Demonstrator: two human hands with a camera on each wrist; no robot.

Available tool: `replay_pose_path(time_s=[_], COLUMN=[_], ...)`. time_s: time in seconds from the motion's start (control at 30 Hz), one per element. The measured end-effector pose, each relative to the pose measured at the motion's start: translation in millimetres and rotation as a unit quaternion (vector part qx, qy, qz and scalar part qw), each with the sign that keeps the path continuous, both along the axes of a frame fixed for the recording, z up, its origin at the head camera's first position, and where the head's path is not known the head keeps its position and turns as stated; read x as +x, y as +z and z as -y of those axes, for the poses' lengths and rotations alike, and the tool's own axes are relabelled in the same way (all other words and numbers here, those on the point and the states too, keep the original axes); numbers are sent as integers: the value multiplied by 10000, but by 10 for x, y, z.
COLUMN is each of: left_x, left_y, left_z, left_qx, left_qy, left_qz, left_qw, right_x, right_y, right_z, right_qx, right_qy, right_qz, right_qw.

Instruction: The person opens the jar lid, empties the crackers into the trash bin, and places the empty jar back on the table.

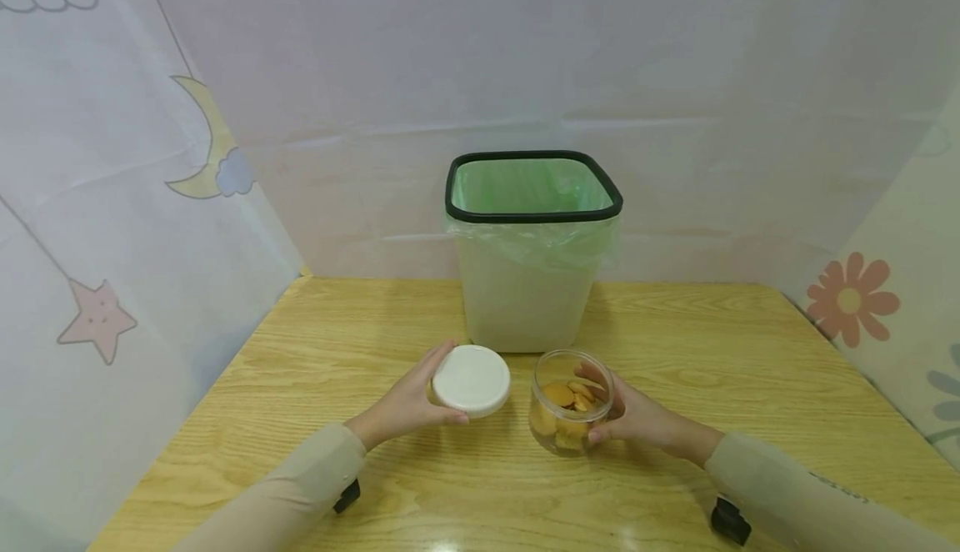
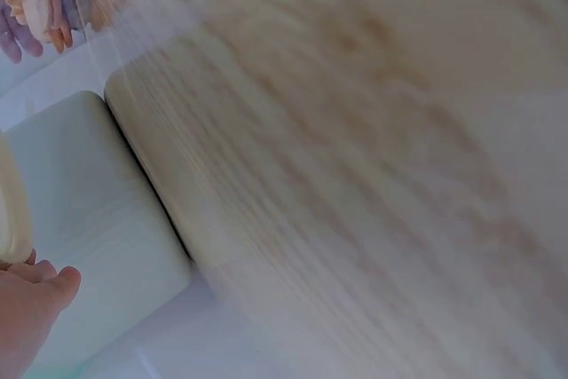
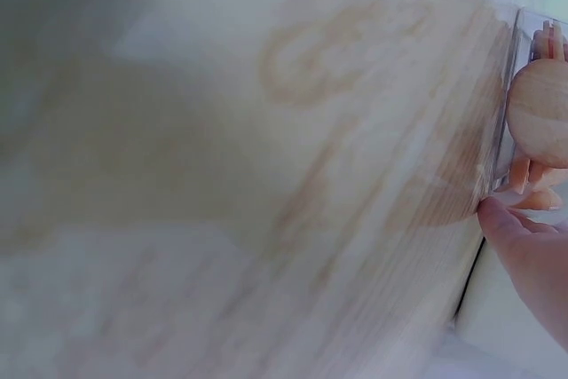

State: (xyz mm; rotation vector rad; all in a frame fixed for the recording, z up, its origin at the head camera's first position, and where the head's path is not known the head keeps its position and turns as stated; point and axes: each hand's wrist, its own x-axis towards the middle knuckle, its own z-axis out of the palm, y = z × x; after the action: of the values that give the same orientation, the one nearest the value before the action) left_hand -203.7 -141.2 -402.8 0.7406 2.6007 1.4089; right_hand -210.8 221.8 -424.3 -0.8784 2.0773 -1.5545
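Observation:
My left hand (image 1: 405, 404) grips a round white lid (image 1: 471, 379) by its edge, fingers and thumb on opposite sides. The lid's rim (image 2: 12, 210) also shows at the left edge of the left wrist view. My right hand (image 1: 643, 420) holds a clear jar (image 1: 542, 427) by its right side. Several round golden biscuits (image 1: 558, 394) lie inside the jar, whose mouth is uncovered. One biscuit (image 3: 539, 113) shows large through the jar wall in the right wrist view. Lid and jar are side by side, apart from each other.
A pale waste bin (image 1: 525, 293) with a black rim and a thin greenish liner stands behind the lid and jar on the wooden table (image 1: 360, 318). Printed cloth (image 1: 360, 60) hangs at the back and both sides.

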Motion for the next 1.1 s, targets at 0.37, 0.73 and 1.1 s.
replay_pose_path(time_s=[0.37,0.73,1.1], left_x=[20,35,39], left_y=[-37,-74,-141], left_z=[34,57,64], left_qx=[-211,-599,-754], left_qy=[-68,-188,-275], left_qz=[-251,137,118], left_qw=[9994,9979,9967], right_x=[3,-6,-16], right_y=[1,-10,-22], right_z=[-6,-11,-10], right_qx=[-18,13,-143], right_qy=[34,24,72], right_qz=[6,-22,82], right_qw=[10000,10000,9998])
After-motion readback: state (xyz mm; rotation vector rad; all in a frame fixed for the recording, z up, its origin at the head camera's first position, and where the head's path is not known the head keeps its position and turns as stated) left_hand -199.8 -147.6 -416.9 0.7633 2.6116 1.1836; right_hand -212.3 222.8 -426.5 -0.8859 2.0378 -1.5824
